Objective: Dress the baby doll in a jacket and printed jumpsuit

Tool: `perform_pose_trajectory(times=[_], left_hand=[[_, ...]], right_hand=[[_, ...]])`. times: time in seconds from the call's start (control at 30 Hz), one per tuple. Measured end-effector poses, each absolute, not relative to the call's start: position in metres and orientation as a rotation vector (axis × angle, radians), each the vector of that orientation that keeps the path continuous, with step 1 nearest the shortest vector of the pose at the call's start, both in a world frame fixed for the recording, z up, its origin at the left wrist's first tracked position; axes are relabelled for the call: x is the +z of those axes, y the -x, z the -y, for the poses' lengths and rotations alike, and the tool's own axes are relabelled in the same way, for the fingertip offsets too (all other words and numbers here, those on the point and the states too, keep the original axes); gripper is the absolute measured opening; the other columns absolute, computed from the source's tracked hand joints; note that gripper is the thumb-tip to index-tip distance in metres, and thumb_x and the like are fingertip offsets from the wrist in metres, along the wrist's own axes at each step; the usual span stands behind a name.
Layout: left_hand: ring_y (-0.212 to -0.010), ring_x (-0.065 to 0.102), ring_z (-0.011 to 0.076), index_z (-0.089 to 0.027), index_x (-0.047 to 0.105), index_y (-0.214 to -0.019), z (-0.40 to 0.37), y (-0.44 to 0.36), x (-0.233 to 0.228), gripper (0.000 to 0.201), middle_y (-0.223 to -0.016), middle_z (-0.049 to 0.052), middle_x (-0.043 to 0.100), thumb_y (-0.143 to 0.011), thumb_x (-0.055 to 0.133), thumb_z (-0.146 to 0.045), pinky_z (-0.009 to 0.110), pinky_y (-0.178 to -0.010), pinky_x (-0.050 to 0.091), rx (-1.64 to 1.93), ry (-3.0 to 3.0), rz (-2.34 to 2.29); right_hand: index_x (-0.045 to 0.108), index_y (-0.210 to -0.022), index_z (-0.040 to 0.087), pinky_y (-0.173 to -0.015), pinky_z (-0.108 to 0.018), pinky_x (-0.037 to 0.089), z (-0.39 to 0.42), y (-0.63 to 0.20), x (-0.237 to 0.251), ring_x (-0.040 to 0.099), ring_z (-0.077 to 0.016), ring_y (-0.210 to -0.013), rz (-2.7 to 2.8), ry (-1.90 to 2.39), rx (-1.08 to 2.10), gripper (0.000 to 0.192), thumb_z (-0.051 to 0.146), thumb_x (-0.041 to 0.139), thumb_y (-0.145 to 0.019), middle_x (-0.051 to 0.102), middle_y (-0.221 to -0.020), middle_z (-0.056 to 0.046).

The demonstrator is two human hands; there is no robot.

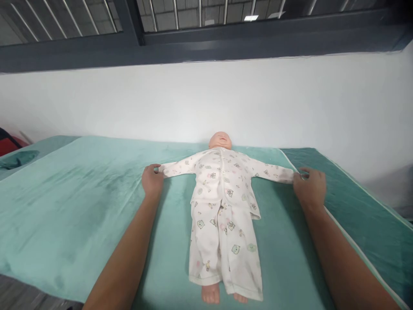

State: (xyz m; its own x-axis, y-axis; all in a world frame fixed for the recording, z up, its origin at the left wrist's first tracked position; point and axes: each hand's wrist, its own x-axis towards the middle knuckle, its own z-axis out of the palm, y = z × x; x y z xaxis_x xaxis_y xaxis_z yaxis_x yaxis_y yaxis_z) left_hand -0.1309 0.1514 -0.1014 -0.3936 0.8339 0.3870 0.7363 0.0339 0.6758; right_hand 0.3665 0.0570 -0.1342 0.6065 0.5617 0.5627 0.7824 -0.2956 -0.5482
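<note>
A baby doll (220, 140) lies on its back, its head toward the wall and its feet toward me. It wears a white long-sleeved top (222, 176) and white trousers (226, 245), both printed with small animals. Both sleeves are stretched out sideways. My left hand (152, 180) is closed on the cuff of the left-side sleeve (179, 168). At the other side my right hand (310, 187) pinches the end of the right-side sleeve (274, 172). The doll's hands are hidden; its bare feet (210, 293) show below the trouser legs.
A light green blanket (80, 206) lies under the doll, with a darker green part (371, 215) at the right. Behind stands a white wall (129, 103) below a dark window frame (193, 45) with metal bars. A red and black item (8, 142) sits at the far left.
</note>
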Motion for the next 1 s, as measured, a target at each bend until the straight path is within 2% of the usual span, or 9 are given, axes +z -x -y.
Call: perform_pose_trajectory(times=[0.1, 0.17, 0.43, 0.6, 0.73, 0.83, 1.0], left_hand=[[-0.090, 0.063, 0.0198, -0.020, 0.067, -0.096, -0.153, 0.130, -0.104, 0.028, -0.110, 0.007, 0.064, -0.074, 0.054, -0.012, 0.031, -0.080, 0.048, 1.330, -1.702, -2.151], [-0.092, 0.062, 0.0197, -0.021, 0.066, -0.095, -0.155, 0.130, -0.107, 0.026, -0.110, 0.006, 0.063, -0.074, 0.053, -0.011, 0.031, -0.080, 0.048, 1.349, -1.733, -2.127], [-0.108, 0.054, 0.0237, -0.021, 0.063, -0.087, -0.156, 0.125, -0.103, 0.030, -0.105, 0.007, 0.062, -0.072, 0.044, -0.004, 0.036, -0.096, 0.042, 1.459, -1.839, -2.054], [-0.108, 0.054, 0.0228, -0.021, 0.062, -0.086, -0.133, 0.117, -0.095, 0.033, -0.105, 0.008, 0.064, -0.072, 0.040, 0.000, 0.035, -0.096, 0.042, 1.594, -2.041, -1.871], [-0.101, 0.058, 0.0207, -0.020, 0.062, -0.088, -0.092, 0.102, -0.092, 0.033, -0.099, 0.006, 0.066, -0.074, 0.039, 0.000, 0.033, -0.093, 0.044, 1.532, -2.193, -1.627], [-0.090, 0.061, 0.0172, -0.020, 0.061, -0.087, -0.040, 0.090, -0.092, 0.031, -0.094, 0.004, 0.066, -0.076, 0.039, -0.001, 0.029, -0.083, 0.047, 1.367, -2.159, -1.418], [-0.085, 0.061, 0.0157, -0.023, 0.060, -0.096, 0.055, 0.084, -0.097, 0.028, -0.092, 0.003, 0.063, -0.084, 0.042, -0.005, 0.029, -0.076, 0.050, 1.065, -2.118, -1.096]], right_hand=[[0.065, -0.107, 0.013, -0.100, -0.040, 0.040, -0.062, -0.354, -0.135, 0.053, -0.0272, -0.113, 1.167, 1.879, -0.382, 0.035, 0.029, 0.053, -0.078, 0.063, -0.111, -0.017], [0.064, -0.108, 0.014, -0.103, -0.043, 0.038, -0.065, -0.343, -0.136, 0.050, -0.0275, -0.118, 1.245, 1.787, -0.391, 0.035, 0.031, 0.052, -0.080, 0.060, -0.119, -0.017], [0.061, -0.110, 0.017, -0.106, -0.049, 0.038, -0.050, -0.288, -0.118, 0.049, -0.0276, -0.126, 1.467, 1.602, -0.379, 0.027, 0.025, 0.048, -0.088, 0.056, -0.131, -0.016], [0.058, -0.116, 0.019, -0.106, -0.046, 0.042, -0.016, -0.236, -0.107, 0.050, -0.0240, -0.126, 1.528, 1.421, -0.142, 0.027, 0.028, 0.047, -0.093, 0.057, -0.130, -0.014], [0.056, -0.119, 0.022, -0.104, -0.049, 0.044, 0.029, -0.200, -0.102, 0.051, -0.0242, -0.126, 1.551, 1.358, 0.070, 0.027, 0.030, 0.049, -0.095, 0.056, -0.133, -0.012], [0.054, -0.122, 0.024, -0.103, -0.049, 0.046, 0.076, -0.179, -0.100, 0.051, -0.0245, -0.127, 1.616, 1.301, 0.184, 0.028, 0.025, 0.051, -0.094, 0.055, -0.135, -0.011], [0.046, -0.133, 0.023, -0.104, -0.050, 0.046, 0.150, -0.155, -0.104, 0.045, -0.0269, -0.133, 1.847, 1.208, 0.171, 0.045, 0.016, 0.055, -0.089, 0.051, -0.139, -0.012]])
